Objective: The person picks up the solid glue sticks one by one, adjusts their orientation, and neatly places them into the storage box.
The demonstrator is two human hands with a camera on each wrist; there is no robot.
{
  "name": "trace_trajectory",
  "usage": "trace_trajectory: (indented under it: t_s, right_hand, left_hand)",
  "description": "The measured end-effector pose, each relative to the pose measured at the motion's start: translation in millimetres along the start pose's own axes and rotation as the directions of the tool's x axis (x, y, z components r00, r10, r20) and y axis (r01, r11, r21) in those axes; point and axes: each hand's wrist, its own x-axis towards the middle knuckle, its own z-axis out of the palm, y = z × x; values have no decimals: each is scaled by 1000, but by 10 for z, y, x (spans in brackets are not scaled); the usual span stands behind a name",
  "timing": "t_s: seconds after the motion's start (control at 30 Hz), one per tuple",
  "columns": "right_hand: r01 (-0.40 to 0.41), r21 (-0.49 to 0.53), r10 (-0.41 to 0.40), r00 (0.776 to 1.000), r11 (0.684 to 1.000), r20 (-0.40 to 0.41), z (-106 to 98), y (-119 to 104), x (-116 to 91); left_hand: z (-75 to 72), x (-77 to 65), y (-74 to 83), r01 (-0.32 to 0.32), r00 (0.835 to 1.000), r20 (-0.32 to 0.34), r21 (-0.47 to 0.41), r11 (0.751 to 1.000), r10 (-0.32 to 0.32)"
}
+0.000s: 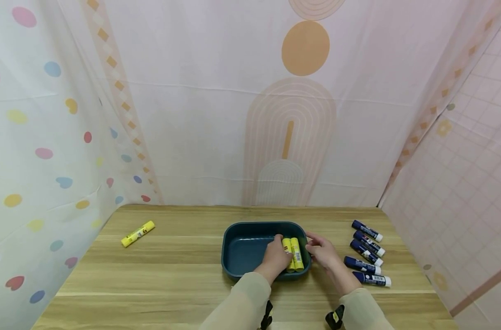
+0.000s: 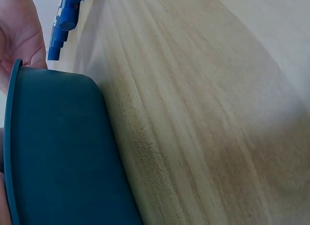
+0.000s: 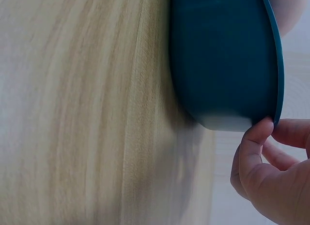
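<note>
A dark teal tray with rounded corners sits on the wooden table. Inside its right end, two yellow glue sticks lie side by side, pointing away from me. My left hand reaches over the near rim, with thumb and fingers around the left one of the pair and partly covering it. At the tray's right side, my right hand pinches the rim between thumb and fingers. The right wrist view shows this pinch of the right hand at the corner of the tray wall.
One more yellow glue stick lies at the far left of the table. To the right of the tray, several dark blue glue sticks with white ends lie in a loose column. A patterned curtain hangs behind the table's back edge.
</note>
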Motion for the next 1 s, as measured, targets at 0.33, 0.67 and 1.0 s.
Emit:
trace_trajectory:
  t_s: [0.33,0.67,1.0]
  right_hand:
    - [-17,-1,17,1000,1000,4,5,-1,16]
    - [6,-6,-6,1000,1000,10,2,-1,2]
    - [23,-31,-23,1000,999,8,-11,-2,-11]
  left_hand:
    - [-3,21,-5,8,1000,-1,51,999,-8]
    - [-105,-25,24,-51,996,-66,163,985,62]
    - [-509,-18,-15,-158,982,-79,161,974,172]
